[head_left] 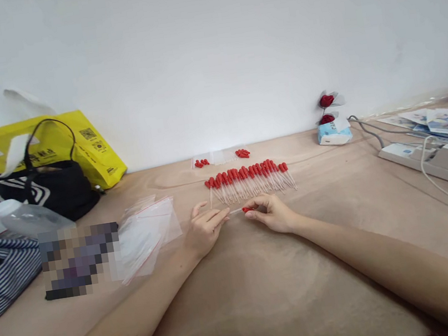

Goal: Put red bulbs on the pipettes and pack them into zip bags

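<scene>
Between my two hands lies a thin clear dropper tube [236,211], level and close to the table. My left hand [206,228] pinches its left end. At the other end, my right hand [271,212] grips a red rubber bulb [246,209]; whether the tube sits inside the bulb I cannot make out. Just beyond my hands is a row of several droppers [246,180], red bulbs pointing to the wall. Behind the row, small groups of loose red bulbs [242,153] lie on or near a clear plastic bag [217,157].
Clear zip bags [148,238] are piled left of my left hand, beside a blurred-out object [82,261]. Farther left stand a plastic bottle [29,219], a black bag [58,187] and a yellow bag [95,148]. A tissue pack [333,133] and a power strip [437,158] are at the right.
</scene>
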`<state>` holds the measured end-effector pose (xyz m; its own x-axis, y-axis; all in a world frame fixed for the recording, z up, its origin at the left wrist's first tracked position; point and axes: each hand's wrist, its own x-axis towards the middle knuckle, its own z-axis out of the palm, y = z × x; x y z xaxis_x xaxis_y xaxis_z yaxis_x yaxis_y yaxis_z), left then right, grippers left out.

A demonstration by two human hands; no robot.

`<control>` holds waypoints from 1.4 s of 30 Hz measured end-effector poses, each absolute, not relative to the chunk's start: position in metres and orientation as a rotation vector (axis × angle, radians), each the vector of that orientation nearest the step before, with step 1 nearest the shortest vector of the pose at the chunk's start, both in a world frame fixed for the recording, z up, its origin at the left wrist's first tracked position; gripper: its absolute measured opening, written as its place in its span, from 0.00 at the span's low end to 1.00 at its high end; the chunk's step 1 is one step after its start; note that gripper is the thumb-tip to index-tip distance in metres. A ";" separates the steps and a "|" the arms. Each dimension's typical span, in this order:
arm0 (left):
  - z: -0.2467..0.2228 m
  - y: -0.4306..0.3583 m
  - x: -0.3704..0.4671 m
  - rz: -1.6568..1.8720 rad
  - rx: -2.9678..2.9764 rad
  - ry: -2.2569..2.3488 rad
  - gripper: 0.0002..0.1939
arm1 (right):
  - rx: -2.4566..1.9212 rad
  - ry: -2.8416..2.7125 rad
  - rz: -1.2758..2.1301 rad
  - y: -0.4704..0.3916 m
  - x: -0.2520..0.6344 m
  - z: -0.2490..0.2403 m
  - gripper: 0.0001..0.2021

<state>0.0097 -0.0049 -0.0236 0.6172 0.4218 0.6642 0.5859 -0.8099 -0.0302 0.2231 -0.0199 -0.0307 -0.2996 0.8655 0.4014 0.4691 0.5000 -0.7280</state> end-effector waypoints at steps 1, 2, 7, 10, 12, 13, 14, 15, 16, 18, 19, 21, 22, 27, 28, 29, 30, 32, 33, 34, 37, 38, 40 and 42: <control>-0.024 -0.005 0.010 -0.977 -2.594 -0.834 0.10 | -1.108 -1.931 0.624 -0.020 0.223 -0.031 0.06; -0.024 -0.005 0.010 -0.980 -2.590 -0.839 0.10 | -1.116 -1.922 0.624 -0.019 0.223 -0.031 0.06; -0.024 -0.005 0.010 -0.980 -2.587 -0.784 0.09 | -1.116 -1.911 0.642 -0.020 0.221 -0.032 0.06; -0.023 -0.006 0.011 -0.955 -2.595 -0.793 0.10 | -1.096 -1.921 0.632 -0.022 0.219 -0.031 0.06; -0.022 -0.007 0.012 -0.916 -2.609 -0.815 0.11 | -1.080 -1.929 0.621 -0.023 0.219 -0.031 0.06; -0.021 -0.007 0.012 -0.893 -2.615 -0.824 0.11 | -1.072 -1.932 0.617 -0.023 0.219 -0.031 0.06; -0.021 -0.008 0.012 -0.871 -2.617 -0.829 0.11 | -1.065 -1.931 0.614 -0.023 0.219 -0.031 0.05; -0.021 -0.008 0.013 -0.850 -2.615 -0.834 0.12 | -1.060 -1.927 0.611 -0.023 0.219 -0.031 0.05; -0.021 -0.008 0.013 -0.832 -2.612 -0.833 0.12 | -1.057 -1.920 0.610 -0.023 0.219 -0.031 0.05; -0.022 -0.008 0.013 -0.805 -2.602 -0.821 0.14 | -1.051 -1.904 0.612 -0.023 0.219 -0.032 0.05; -0.022 -0.007 0.013 -0.795 -2.596 -0.808 0.14 | -1.050 -1.895 0.615 -0.023 0.219 -0.032 0.05; -0.023 -0.007 0.013 -0.797 -2.572 -0.766 0.16 | -1.050 -1.893 0.625 -0.024 0.219 -0.032 0.05; -0.024 -0.007 0.014 -0.807 -2.550 -0.737 0.16 | -1.052 -1.899 0.631 -0.024 0.219 -0.032 0.05; -0.025 -0.007 0.016 -0.809 -2.427 -0.614 0.18 | -1.077 -1.994 0.644 -0.026 0.220 -0.028 0.05; -0.025 -0.008 0.016 -0.786 -2.418 -0.607 0.18 | -1.082 -2.012 0.640 -0.027 0.220 -0.027 0.05; -0.024 -0.009 0.017 -0.764 -2.413 -0.606 0.18 | -1.086 -2.030 0.632 -0.027 0.220 -0.027 0.05; -0.024 -0.010 0.017 -0.741 -2.413 -0.608 0.18 | -1.089 -2.046 0.620 -0.028 0.220 -0.026 0.05; -0.022 -0.012 0.017 -0.703 -2.423 -0.619 0.17 | -1.095 -2.083 0.572 -0.029 0.221 -0.025 0.05; -0.021 -0.014 0.018 -0.694 -2.430 -0.626 0.17 | -1.096 -2.106 0.535 -0.030 0.221 -0.025 0.05; -0.020 -0.015 0.018 -0.690 -2.438 -0.633 0.17 | -1.095 -2.130 0.493 -0.030 0.221 -0.025 0.05; -0.019 -0.016 0.019 -0.700 -2.457 -0.643 0.15 | -1.092 -2.176 0.369 -0.032 0.219 -0.025 0.05; -0.019 -0.016 0.020 -0.708 -2.458 -0.644 0.15 | -1.090 -2.186 0.337 -0.032 0.219 -0.025 0.05; -0.019 -0.016 0.020 -0.715 -2.455 -0.646 0.14 | -1.083 -2.204 0.285 -0.032 0.218 -0.025 0.05; -0.020 -0.015 0.021 -0.714 -2.456 -0.645 0.14 | -1.075 -2.219 0.241 -0.032 0.217 -0.026 0.06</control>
